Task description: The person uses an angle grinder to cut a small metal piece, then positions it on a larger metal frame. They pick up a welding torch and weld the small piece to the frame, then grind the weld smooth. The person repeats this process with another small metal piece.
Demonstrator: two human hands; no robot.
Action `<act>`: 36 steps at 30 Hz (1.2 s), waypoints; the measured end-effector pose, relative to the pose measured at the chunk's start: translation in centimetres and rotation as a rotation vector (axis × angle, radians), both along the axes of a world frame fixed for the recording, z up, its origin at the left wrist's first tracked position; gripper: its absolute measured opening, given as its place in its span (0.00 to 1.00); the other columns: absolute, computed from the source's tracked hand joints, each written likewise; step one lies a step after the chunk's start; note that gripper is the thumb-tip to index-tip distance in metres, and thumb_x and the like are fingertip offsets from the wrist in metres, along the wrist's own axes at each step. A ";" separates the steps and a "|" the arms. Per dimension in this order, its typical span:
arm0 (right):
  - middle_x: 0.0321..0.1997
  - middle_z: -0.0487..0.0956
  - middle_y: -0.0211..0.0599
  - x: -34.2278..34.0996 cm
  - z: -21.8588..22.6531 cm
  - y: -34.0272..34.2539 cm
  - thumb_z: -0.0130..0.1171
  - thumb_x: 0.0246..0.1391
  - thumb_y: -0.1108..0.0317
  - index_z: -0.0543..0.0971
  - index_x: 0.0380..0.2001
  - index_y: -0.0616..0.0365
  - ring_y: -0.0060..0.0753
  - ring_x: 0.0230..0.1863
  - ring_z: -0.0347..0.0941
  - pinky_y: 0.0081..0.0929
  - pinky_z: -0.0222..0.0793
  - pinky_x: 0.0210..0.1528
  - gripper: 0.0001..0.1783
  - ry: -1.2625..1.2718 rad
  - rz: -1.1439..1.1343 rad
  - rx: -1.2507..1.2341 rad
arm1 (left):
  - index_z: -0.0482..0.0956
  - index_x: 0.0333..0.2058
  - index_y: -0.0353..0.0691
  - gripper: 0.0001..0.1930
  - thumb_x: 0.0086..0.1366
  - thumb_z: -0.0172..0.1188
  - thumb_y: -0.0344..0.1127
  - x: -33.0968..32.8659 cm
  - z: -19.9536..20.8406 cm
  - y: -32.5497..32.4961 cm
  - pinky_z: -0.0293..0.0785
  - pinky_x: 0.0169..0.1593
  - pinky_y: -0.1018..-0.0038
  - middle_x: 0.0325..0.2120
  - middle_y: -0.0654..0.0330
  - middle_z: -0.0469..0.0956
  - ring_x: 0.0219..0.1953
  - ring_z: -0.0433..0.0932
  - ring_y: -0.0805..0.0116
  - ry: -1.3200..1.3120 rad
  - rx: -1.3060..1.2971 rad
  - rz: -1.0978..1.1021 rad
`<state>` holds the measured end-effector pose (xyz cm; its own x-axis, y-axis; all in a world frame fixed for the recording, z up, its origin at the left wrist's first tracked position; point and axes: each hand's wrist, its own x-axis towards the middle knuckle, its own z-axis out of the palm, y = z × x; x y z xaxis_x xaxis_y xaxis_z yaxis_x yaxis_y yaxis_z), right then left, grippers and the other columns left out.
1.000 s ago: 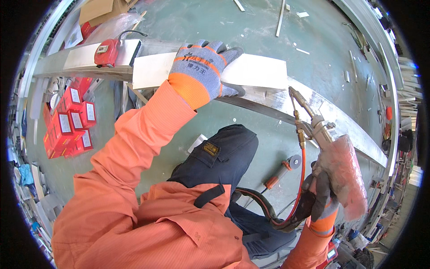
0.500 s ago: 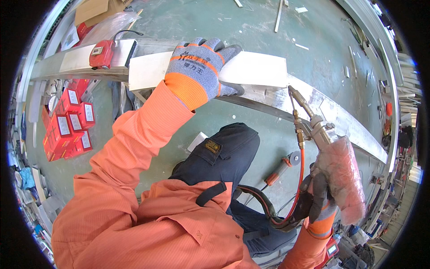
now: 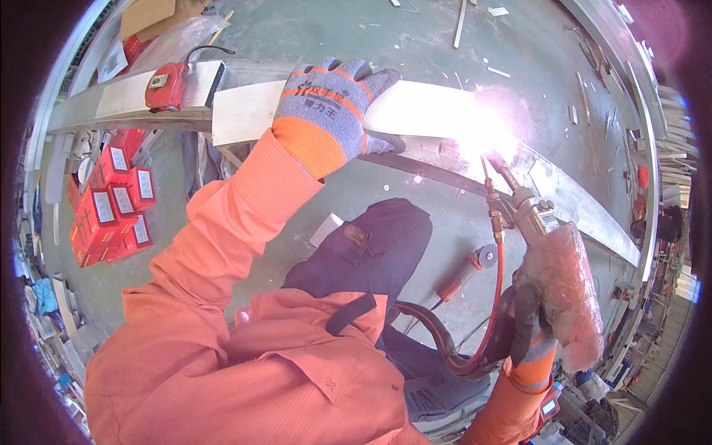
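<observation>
1. Since the earlier frame an arc point(image 3: 486, 126) had lit at the torch point(image 3: 519, 211) tip; the hands barely shifted.
2. Right hand point(image 3: 552, 311), gloved, had its grip closed round the torch handle.
3. Left hand point(image 3: 334, 111) lay flat on the plate point(image 3: 423, 111), fingers spread, gripping nothing.
4. The plate sat on the beam point(image 3: 578, 208), with the tape measure point(image 3: 167, 85) well to the left.
</observation>
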<state>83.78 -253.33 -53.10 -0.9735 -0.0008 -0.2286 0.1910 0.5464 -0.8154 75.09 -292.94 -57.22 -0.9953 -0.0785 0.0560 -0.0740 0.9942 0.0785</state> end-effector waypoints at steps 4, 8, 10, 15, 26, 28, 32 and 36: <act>0.52 0.78 0.38 0.2 0.4 -0.2 0.71 0.62 0.65 0.69 0.68 0.57 0.27 0.41 0.76 0.26 0.77 0.41 0.35 -0.019 -0.027 -0.065 | 0.74 0.71 0.63 0.49 0.53 0.73 0.75 0.0 0.1 0.0 0.72 0.68 0.51 0.65 0.60 0.78 0.67 0.76 0.48 0.006 -0.015 -0.008; 0.54 0.78 0.40 0.9 0.8 -0.1 0.71 0.62 0.63 0.67 0.71 0.57 0.27 0.41 0.76 0.26 0.77 0.41 0.38 -0.048 -0.057 -0.126 | 0.73 0.71 0.63 0.50 0.53 0.73 0.75 0.1 -0.2 0.1 0.72 0.68 0.51 0.65 0.60 0.78 0.66 0.76 0.49 0.032 -0.044 0.001; 0.55 0.78 0.41 1.1 1.4 0.1 0.71 0.63 0.62 0.66 0.73 0.57 0.27 0.41 0.77 0.26 0.77 0.41 0.39 -0.042 -0.090 -0.169 | 0.73 0.72 0.63 0.50 0.53 0.72 0.76 -0.1 -0.5 -0.1 0.72 0.68 0.50 0.66 0.60 0.77 0.67 0.76 0.48 0.018 -0.027 -0.005; 0.58 0.79 0.43 0.9 4.0 2.3 0.71 0.64 0.59 0.64 0.76 0.57 0.27 0.41 0.77 0.25 0.77 0.40 0.43 0.072 -0.249 -0.287 | 0.72 0.72 0.64 0.53 0.48 0.76 0.74 -0.2 0.1 0.1 0.68 0.72 0.47 0.70 0.56 0.74 0.70 0.73 0.44 -0.040 0.015 0.021; 0.31 0.77 0.32 -24.0 0.4 14.2 0.66 0.65 0.38 0.77 0.46 0.52 0.32 0.25 0.75 0.33 0.75 0.28 0.27 0.128 -0.289 -0.450 | 0.70 0.74 0.57 0.58 0.47 0.76 0.75 -0.5 3.1 0.9 0.65 0.74 0.49 0.74 0.54 0.68 0.73 0.68 0.42 -0.241 -0.043 0.096; 0.30 0.79 0.32 -28.8 -1.7 15.2 0.68 0.64 0.38 0.79 0.45 0.53 0.32 0.24 0.76 0.34 0.76 0.26 0.28 0.170 -0.278 -0.415 | 0.70 0.74 0.57 0.57 0.48 0.76 0.75 -0.8 3.4 1.4 0.65 0.74 0.49 0.74 0.53 0.68 0.73 0.69 0.42 -0.233 -0.032 0.091; 0.35 0.83 0.32 -33.2 -5.8 17.3 0.69 0.65 0.43 0.84 0.47 0.57 0.32 0.31 0.80 0.33 0.78 0.31 0.26 0.383 -0.191 -0.188 | 0.71 0.73 0.59 0.54 0.49 0.76 0.73 -1.3 2.3 1.8 0.66 0.74 0.49 0.73 0.51 0.69 0.72 0.70 0.43 -0.213 -0.036 0.088; 0.38 0.84 0.34 -30.2 -6.9 12.8 0.78 0.57 0.48 0.83 0.52 0.63 0.29 0.32 0.79 0.29 0.76 0.33 0.31 0.175 -0.248 -0.414 | 0.69 0.74 0.49 0.61 0.49 0.71 0.81 -1.0 0.9 0.5 0.70 0.72 0.51 0.74 0.52 0.68 0.68 0.75 0.44 -0.135 -0.085 0.038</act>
<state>53.53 -240.53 -60.02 -0.9796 0.1790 -0.0917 0.1154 0.1268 -0.9852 74.07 -292.44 -56.33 -0.9907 -0.1171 -0.0697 -0.1161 0.9931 -0.0186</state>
